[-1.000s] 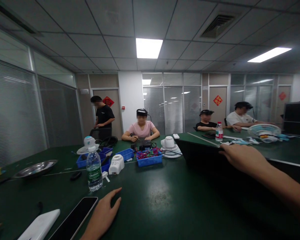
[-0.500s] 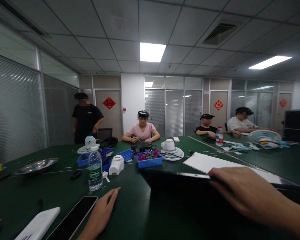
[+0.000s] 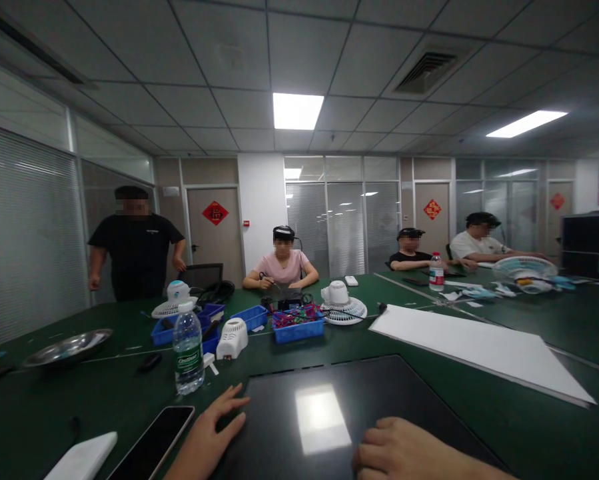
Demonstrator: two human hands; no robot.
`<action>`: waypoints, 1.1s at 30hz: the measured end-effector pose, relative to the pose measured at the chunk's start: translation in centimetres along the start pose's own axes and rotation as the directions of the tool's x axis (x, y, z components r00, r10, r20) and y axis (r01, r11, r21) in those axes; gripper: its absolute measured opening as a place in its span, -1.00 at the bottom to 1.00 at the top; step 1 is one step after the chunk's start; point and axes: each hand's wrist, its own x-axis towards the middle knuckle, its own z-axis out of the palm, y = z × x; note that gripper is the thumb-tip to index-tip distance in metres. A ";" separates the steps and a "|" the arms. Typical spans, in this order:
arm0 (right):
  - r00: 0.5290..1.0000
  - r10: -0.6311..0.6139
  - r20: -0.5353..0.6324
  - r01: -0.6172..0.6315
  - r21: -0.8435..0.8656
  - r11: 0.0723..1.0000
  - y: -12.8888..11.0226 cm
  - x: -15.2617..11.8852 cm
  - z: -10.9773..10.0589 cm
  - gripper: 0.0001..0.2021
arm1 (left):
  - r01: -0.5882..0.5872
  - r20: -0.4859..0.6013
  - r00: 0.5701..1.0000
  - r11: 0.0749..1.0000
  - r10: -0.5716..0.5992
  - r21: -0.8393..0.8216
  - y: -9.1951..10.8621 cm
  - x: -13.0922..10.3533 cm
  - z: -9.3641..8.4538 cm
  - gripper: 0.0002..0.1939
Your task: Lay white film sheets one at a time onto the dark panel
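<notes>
A glossy black flat panel [image 3: 379,393], like a screen, lies flat before me and mirrors a ceiling light. My left hand [image 3: 206,433] is at its left edge, fingers spread and holding nothing. Over the panel's near right part, my right hand [image 3: 404,453] is curled with its fingers closed; I see nothing in it, though the fingertips are hidden. Left of my left hand lie a phone [image 3: 152,443] with a dark screen and a white flat device [image 3: 84,457]. A water bottle [image 3: 188,353] stands just beyond the phone.
A white board [image 3: 474,347] lies at right. Farther back are a blue bin of wires [image 3: 299,331], white fan parts [image 3: 233,339], a fan head [image 3: 344,308] and a metal tray [image 3: 69,348]. Several people sit or stand around the green table [image 3: 129,390].
The black panel went from tilted up in my right hand to lying flat. My right hand let go of its edge and moved nearer. My left fingers spread. The standing person shifted left.
</notes>
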 end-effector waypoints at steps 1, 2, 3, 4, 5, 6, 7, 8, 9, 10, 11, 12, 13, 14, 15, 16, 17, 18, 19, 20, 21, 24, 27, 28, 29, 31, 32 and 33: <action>0.999 0.030 0.028 -0.032 0.073 0.997 1.4 -0.3 0.0 -0.81 | -0.011 0.034 0.999 0.999 0.010 0.045 0.1 -0.1 0.2 -0.48; 0.995 0.090 0.041 -0.095 0.120 0.988 3.0 -0.7 0.0 -0.79 | -0.027 0.068 0.997 0.995 0.021 0.091 0.2 -0.2 0.4 -0.48; 0.983 0.178 0.041 -0.182 0.137 0.974 5.0 -1.4 0.0 -0.77 | -0.043 0.099 0.995 0.990 0.030 0.133 0.3 -0.2 0.6 -0.48; 0.956 0.293 0.034 -0.295 0.124 0.947 7.1 -2.3 0.1 -0.75 | -0.056 0.121 0.992 0.984 0.035 0.167 0.4 -0.3 0.7 -0.48; 0.919 0.394 0.026 -0.395 0.092 0.914 9.2 -3.5 0.2 -0.73 | -0.060 0.131 0.991 0.979 0.034 0.195 0.5 -0.3 0.7 -0.49; 0.882 0.472 0.016 -0.472 0.062 0.880 11.3 -5.0 0.5 -0.71 | -0.055 0.133 0.991 0.975 0.026 0.217 0.6 -0.3 0.7 -0.49; 0.839 0.544 0.009 -0.544 0.031 0.838 13.3 -6.7 0.8 -0.68 | -0.044 0.131 0.991 0.971 0.013 0.236 0.7 -0.3 0.6 -0.50; 0.787 0.617 0.006 -0.617 0.001 0.787 15.0 -8.5 1.2 -0.65 | -0.033 0.127 0.992 0.966 -0.001 0.257 0.8 -0.2 0.4 -0.51; 0.725 0.688 0.007 -0.688 -0.031 0.725 16.4 -10.5 1.6 -0.62 | -0.024 0.123 0.992 0.959 -0.011 0.281 0.9 -0.2 0.2 -0.53; 0.657 0.753 0.017 -0.751 -0.060 0.657 17.6 -12.5 2.0 -0.59 | -0.017 0.114 0.993 0.952 -0.019 0.306 1.1 -0.1 0.1 -0.54; 0.585 0.810 0.035 -0.806 -0.087 0.585 18.4 -14.3 2.4 -0.55 | -0.008 0.102 0.994 0.943 -0.028 0.331 1.2 0.0 -0.1 -0.54; 0.513 0.857 0.055 -0.849 -0.112 0.516 19.1 -16.1 2.8 -0.51 | 0.001 0.088 0.996 0.935 -0.035 0.355 1.4 0.1 -0.2 -0.52; 0.447 0.891 0.077 -0.881 -0.134 0.453 19.6 -17.6 3.1 -0.47 | 0.013 0.069 0.997 0.926 -0.042 0.377 1.5 0.2 -0.2 -0.51; 0.386 0.917 0.100 -0.904 -0.155 0.398 20.0 -18.8 3.4 -0.44 | 0.027 0.051 0.997 0.917 -0.051 0.398 1.6 0.3 -0.2 -0.51; 0.333 0.935 0.119 -0.920 -0.177 0.350 20.3 -19.8 3.6 -0.43 | 0.041 0.033 0.998 0.907 -0.060 0.418 1.7 0.4 -0.1 -0.50; 0.289 0.948 0.134 -0.929 -0.199 0.312 20.5 -20.5 3.7 -0.43 | 0.053 0.019 0.997 0.898 -0.069 0.437 1.7 0.5 0.0 -0.51; 0.256 0.956 0.146 -0.933 -0.221 0.284 20.7 -21.0 3.7 -0.45 | 0.063 0.009 0.997 0.890 -0.075 0.452 1.7 0.5 0.2 -0.51; 0.236 0.959 0.156 -0.933 -0.240 0.268 20.9 -21.3 3.7 -0.49 | 0.070 0.000 0.997 0.885 -0.078 0.461 1.6 0.6 0.4 -0.50; 0.230 0.959 0.166 -0.930 -0.254 0.267 21.0 -21.5 3.5 -0.54 | 0.076 -0.006 0.997 0.883 -0.082 0.463 1.4 0.6 0.7 -0.49; 0.236 0.956 0.176 -0.924 -0.264 0.277 21.0 -21.5 3.4 -0.60 | 0.082 -0.008 0.996 0.885 -0.088 0.458 1.2 0.6 1.1 -0.46; 0.250 0.951 0.181 -0.917 -0.270 0.292 21.0 -21.4 3.1 -0.65 | 0.090 -0.005 0.995 0.887 -0.098 0.454 0.9 0.5 1.4 -0.43; 0.269 0.952 0.148 -0.905 -0.300 0.303 20.5 -20.5 2.1 -0.72 | 0.085 0.041 0.993 0.889 -0.115 0.450 0.0 0.5 2.5 -0.30; 0.295 0.954 0.051 -0.896 -0.332 0.295 19.4 -18.1 0.9 -0.70 | 0.052 0.091 0.991 0.898 -0.102 0.437 -0.4 0.6 2.9 -0.25; 0.327 0.945 0.024 -0.889 -0.333 0.316 18.9 -17.0 0.6 -0.67 | 0.056 0.096 0.990 0.902 -0.106 0.427 -0.4 0.6 2.9 -0.25; 0.373 0.928 0.007 -0.876 -0.328 0.355 18.2 -15.7 0.3 -0.63 | 0.065 0.101 0.988 0.905 -0.117 0.420 -0.3 0.5 2.8 -0.25; 0.501 0.866 0.007 -0.824 -0.304 0.479 16.6 -12.8 -0.1 -0.59 | 0.073 0.114 0.985 0.909 -0.130 0.411 0.1 0.4 2.6 -0.24; 0.576 0.817 0.026 -0.779 -0.285 0.558 15.5 -11.3 -0.1 -0.58 | 0.073 0.123 0.983 0.910 -0.134 0.408 0.3 0.4 2.5 -0.24; 0.653 0.756 0.055 -0.722 -0.259 0.642 14.4 -9.9 0.0 -0.59 | 0.072 0.131 0.982 0.914 -0.135 0.400 0.5 0.3 2.4 -0.24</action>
